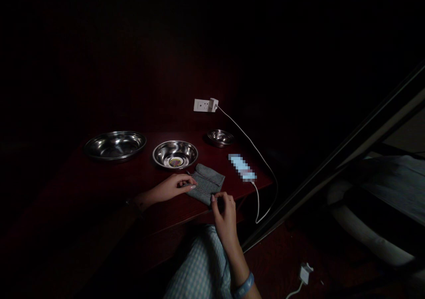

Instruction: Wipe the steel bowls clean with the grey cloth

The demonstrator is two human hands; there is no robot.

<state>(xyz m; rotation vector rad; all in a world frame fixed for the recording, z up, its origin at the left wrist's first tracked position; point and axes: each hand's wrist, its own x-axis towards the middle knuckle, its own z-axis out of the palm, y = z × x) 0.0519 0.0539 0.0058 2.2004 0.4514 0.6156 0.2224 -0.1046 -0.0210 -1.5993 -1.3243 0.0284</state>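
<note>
A grey-green folded cloth (208,180) with patterned stripes lies near the front edge of the dark red table. My left hand (175,186) reaches in from the left, thumb and fingers closed at the cloth's left edge. At its near right corner, my right hand (226,214) pinches the fabric between thumb and forefinger. Just behind the cloth stands a round steel bowl (159,154) with a yellowish label inside its bottom. Farther left is a wider, shallow steel basin (86,148), and a small steel bowl (220,143) sits at the back right.
A phone (242,168) with a pixelated screen lies on the right, its white cable (254,145) running to a charger (213,105) in the wall socket (201,105). Another white plug (304,273) is low at the right. A dark slanting edge (335,155) bounds the right side.
</note>
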